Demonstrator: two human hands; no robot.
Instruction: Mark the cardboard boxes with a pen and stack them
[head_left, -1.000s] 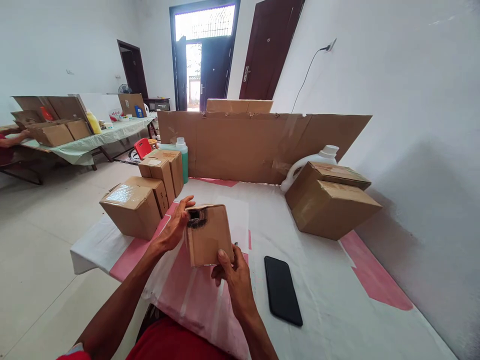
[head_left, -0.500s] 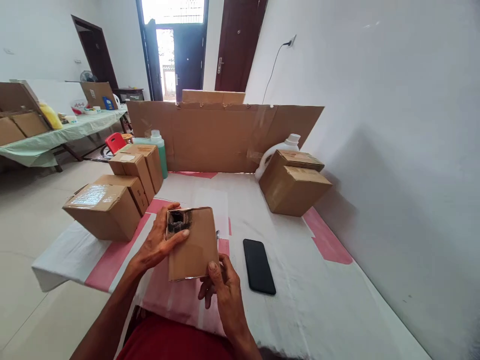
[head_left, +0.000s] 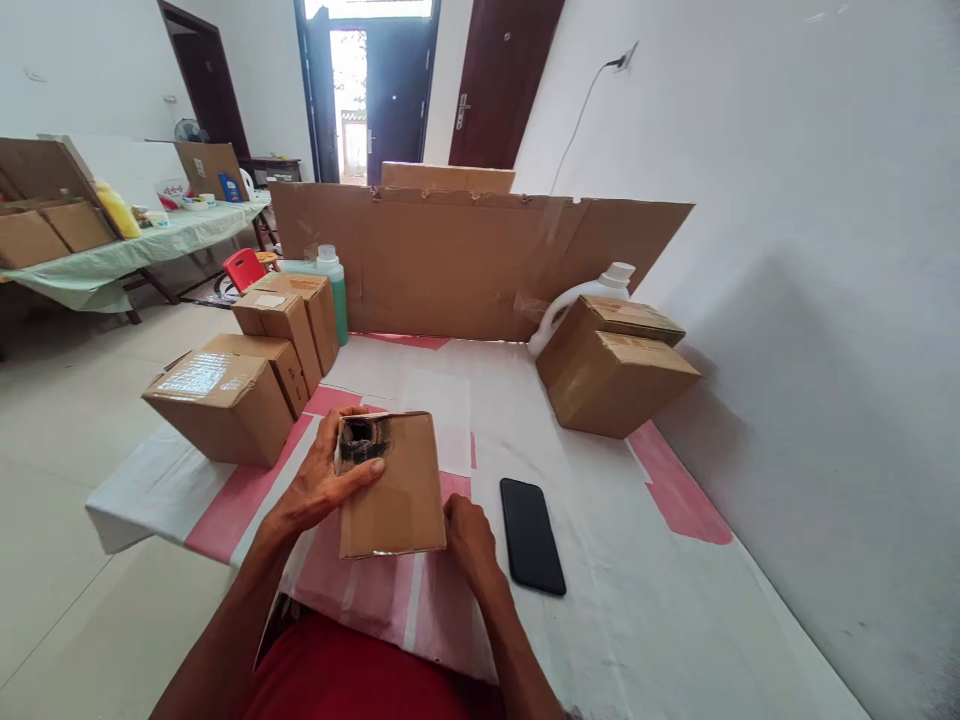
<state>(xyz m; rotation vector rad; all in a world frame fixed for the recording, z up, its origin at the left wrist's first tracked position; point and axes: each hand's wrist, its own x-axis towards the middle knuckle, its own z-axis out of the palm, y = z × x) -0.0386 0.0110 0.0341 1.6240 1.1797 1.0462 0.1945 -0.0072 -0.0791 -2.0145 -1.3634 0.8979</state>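
Note:
A small brown cardboard box (head_left: 401,490) is held up over the near part of the table, with a blackened, torn-looking hole at its upper left corner. My left hand (head_left: 322,480) grips its left side, thumb lying across the front below the dark patch. At the lower right edge of the box is my right hand (head_left: 471,535); its fingers go behind the box and are hidden, so I cannot see what they hold. To the right, a black smartphone (head_left: 532,535) lies flat on the white and pink cloth (head_left: 600,560).
Cardboard boxes (head_left: 225,400) and a green bottle (head_left: 336,295) stand at the left. More boxes (head_left: 622,385) and a white jug (head_left: 585,295) are at the right by the wall. A cardboard panel (head_left: 450,265) closes off the far edge. Another table (head_left: 202,225) stands far left.
My right hand has moved from the box's lower right corner, fingers showing, to behind its right edge. My left hand keeps its hold. The whole view has shifted slightly.

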